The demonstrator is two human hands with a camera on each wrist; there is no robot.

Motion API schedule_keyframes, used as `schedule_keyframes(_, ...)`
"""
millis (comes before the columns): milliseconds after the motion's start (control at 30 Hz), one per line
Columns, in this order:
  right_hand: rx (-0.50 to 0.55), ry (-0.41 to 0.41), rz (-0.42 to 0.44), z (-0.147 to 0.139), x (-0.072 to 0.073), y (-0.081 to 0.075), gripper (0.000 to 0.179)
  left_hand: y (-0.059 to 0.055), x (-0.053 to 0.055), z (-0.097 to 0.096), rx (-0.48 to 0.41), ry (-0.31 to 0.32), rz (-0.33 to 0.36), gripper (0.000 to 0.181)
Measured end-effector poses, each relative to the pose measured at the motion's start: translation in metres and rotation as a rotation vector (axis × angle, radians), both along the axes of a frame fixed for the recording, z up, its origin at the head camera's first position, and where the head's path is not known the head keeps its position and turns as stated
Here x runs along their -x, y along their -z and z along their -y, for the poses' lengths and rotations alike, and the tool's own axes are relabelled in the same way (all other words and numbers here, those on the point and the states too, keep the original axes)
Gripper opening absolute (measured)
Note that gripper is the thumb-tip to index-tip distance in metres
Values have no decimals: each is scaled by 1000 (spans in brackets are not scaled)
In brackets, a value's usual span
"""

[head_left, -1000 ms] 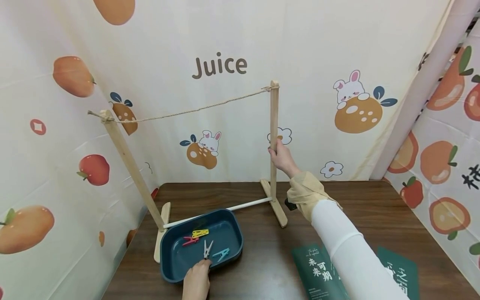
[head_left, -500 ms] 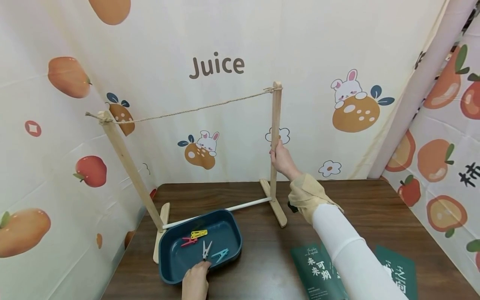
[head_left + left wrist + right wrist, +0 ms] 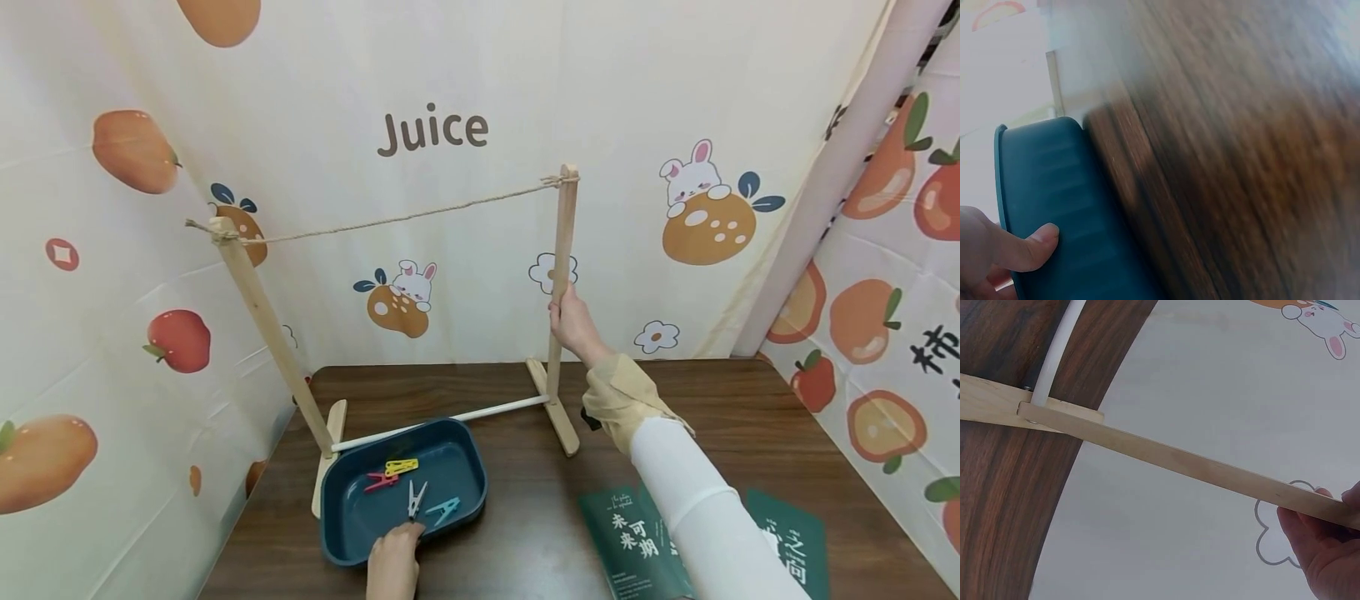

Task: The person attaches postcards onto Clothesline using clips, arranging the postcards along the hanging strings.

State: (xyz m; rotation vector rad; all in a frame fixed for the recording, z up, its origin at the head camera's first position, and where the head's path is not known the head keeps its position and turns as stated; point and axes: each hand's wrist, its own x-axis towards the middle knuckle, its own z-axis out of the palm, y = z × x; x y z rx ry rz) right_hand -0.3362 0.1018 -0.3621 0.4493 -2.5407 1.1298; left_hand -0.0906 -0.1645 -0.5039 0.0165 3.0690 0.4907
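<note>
My left hand (image 3: 393,560) grips the near rim of a dark blue plastic basin (image 3: 352,546); in the left wrist view the thumb (image 3: 1038,247) presses its outer wall. Inside the basin lie a yellow clothespin (image 3: 401,467), a red clothespin (image 3: 381,482), a grey clothespin (image 3: 416,500) and a light blue clothespin (image 3: 444,509). With my right hand (image 3: 576,321) I hold the right wooden post (image 3: 564,237) of a small clothesline rack around mid-height. A thin twine (image 3: 405,218) runs from that post to the left post (image 3: 273,333), which leans. A white rod (image 3: 502,408) joins the feet.
Two dark green packets with white lettering lie at the front right of the brown wooden table (image 3: 517,508): one left packet (image 3: 633,542), one right packet (image 3: 795,542), partly behind my right sleeve. A fruit-printed curtain (image 3: 480,67) stands behind and at both sides.
The rack has shifted slightly to the right, its right post now tilting a little rightward, with my right hand moving along on it. My left hand stays at the basin's rim.
</note>
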Motion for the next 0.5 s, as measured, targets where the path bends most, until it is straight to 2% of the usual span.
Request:
schedule_keyframes(200, 4, 28, 9, -10, -5, 0, 27, 0, 3, -5, 2, 5, 25, 20)
schedule_keyframes(333, -3, 46, -29, -17, -7, 2, 25, 0, 4, -8, -8, 6, 42, 21)
schedule_keyframes(500, 11, 53, -29, -23, -10, 1, 24, 1, 5, -11, -16, 22, 28, 21)
